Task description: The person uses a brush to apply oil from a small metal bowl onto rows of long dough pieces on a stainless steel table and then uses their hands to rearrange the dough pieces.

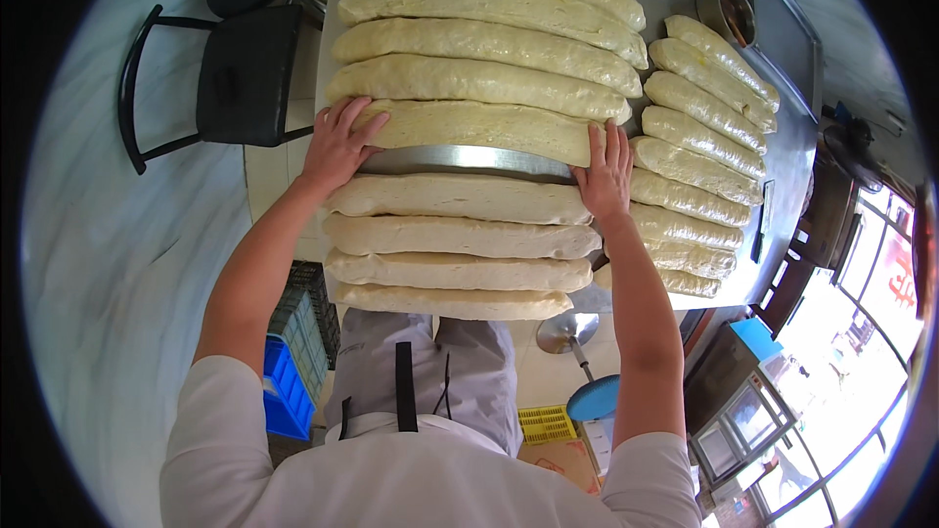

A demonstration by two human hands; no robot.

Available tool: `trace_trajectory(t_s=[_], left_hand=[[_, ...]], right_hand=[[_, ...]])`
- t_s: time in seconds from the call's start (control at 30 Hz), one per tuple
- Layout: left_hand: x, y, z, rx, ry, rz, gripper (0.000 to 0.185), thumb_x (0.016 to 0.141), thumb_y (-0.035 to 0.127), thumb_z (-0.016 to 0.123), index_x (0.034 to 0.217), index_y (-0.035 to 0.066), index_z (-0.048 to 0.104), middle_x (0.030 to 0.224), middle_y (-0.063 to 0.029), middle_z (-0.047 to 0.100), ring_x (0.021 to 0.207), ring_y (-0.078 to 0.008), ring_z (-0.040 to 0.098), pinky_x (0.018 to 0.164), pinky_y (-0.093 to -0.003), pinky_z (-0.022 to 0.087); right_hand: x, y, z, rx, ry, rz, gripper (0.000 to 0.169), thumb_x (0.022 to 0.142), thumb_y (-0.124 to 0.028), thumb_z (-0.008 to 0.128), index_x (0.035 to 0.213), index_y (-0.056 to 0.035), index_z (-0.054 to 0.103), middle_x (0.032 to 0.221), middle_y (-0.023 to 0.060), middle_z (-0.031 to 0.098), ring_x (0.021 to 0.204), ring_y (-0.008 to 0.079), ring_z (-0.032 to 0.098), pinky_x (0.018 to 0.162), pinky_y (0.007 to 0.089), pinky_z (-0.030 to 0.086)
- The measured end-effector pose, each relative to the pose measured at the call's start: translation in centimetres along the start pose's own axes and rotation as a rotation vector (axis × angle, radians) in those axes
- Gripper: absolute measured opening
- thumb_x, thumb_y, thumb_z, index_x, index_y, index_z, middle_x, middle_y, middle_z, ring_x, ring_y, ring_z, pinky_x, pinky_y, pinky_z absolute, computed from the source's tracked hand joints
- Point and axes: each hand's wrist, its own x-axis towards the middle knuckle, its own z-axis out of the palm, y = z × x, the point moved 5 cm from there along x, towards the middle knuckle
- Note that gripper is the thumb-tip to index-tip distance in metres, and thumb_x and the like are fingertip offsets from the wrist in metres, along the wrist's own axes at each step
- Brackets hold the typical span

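A long, glossy dough log (477,127) lies crosswise on a stainless steel table (473,158). At its left end, my left hand (343,144) has fingers over the dough and the thumb at the near edge. My right hand (609,172) grips the opposite end in the same way. Beyond my hands, several shiny, oiled dough logs (480,83) lie side by side, the closest one against the held log. On my side of a strip of bare metal, several paler, matte logs (462,199) reach the table's front edge.
More, shorter oiled dough logs (704,128) line the right, near a metal pot (726,15) and a dark-handled flat tool (763,221). A black chair (249,77) stands left of the table. Below are plastic crates (286,389) and a blue-topped stool (594,397).
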Motion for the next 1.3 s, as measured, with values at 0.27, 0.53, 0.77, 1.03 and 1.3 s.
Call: trace_trajectory(t_s=[0.27, 0.53, 0.77, 1.03, 1.3], left_hand=[[3.6, 1.7, -5.0, -0.201, -0.379, -0.239, 0.061, 0.083, 0.015, 0.086, 0.14, 0.019, 0.066, 0.129, -0.0095, 0.063, 0.122, -0.0318, 0.065, 0.095, -0.0424, 0.059], [-1.1, -5.6, -5.7, -1.408, -0.556, -1.057, 0.054, 0.097, 0.025, 0.08, 0.142, 0.001, 0.066, 0.133, -0.0095, 0.075, 0.124, -0.0212, 0.071, 0.106, -0.0331, 0.056], [1.8, 2.6, -3.8, -0.22, -0.386, -0.269, 0.082, 0.082, 0.031, 0.089, 0.157, 0.016, 0.057, 0.145, -0.0111, 0.06, 0.137, -0.0344, 0.056, 0.118, -0.0445, 0.044], [0.8, -0.9, -2.6, -0.356, -0.624, -0.236, 0.071, 0.087, 0.039, 0.085, 0.151, 0.021, 0.062, 0.133, -0.009, 0.061, 0.129, -0.0332, 0.058, 0.106, -0.0451, 0.052], [4.4, 1.4, -5.2, 0.002, -0.068, -0.049, 0.067, 0.09, 0.037, 0.082, 0.151, 0.018, 0.062, 0.146, -0.0066, 0.059, 0.139, -0.0345, 0.052, 0.116, -0.047, 0.045]], right_hand=[[1.9, 0.2, -2.8, 0.096, -0.3, 0.223, 0.059, 0.088, -0.011, 0.074, 0.146, -0.0196, 0.066, 0.135, 0.0172, 0.061, 0.122, 0.0413, 0.063, 0.101, 0.0498, 0.055], [0.5, 6.1, -7.9, 1.152, -0.539, 0.642, 0.052, 0.095, -0.022, 0.075, 0.145, -0.0083, 0.069, 0.144, 0.0089, 0.067, 0.117, 0.0234, 0.07, 0.097, 0.0372, 0.056], [1.7, -0.4, 0.3, 0.087, -0.432, -0.105, 0.084, 0.078, -0.022, 0.081, 0.158, -0.0239, 0.056, 0.143, 0.0065, 0.061, 0.137, 0.0294, 0.055, 0.113, 0.051, 0.041], [2.1, 0.4, -0.5, 0.077, -0.503, -0.247, 0.078, 0.076, -0.017, 0.076, 0.152, -0.0263, 0.06, 0.121, 0.0063, 0.061, 0.125, 0.0289, 0.058, 0.107, 0.051, 0.041], [4.7, -2.7, -3.1, 0.149, -0.254, -0.239, 0.076, 0.094, -0.024, 0.073, 0.165, -0.0207, 0.046, 0.163, 0.007, 0.049, 0.155, 0.0303, 0.041, 0.127, 0.0599, 0.029]])
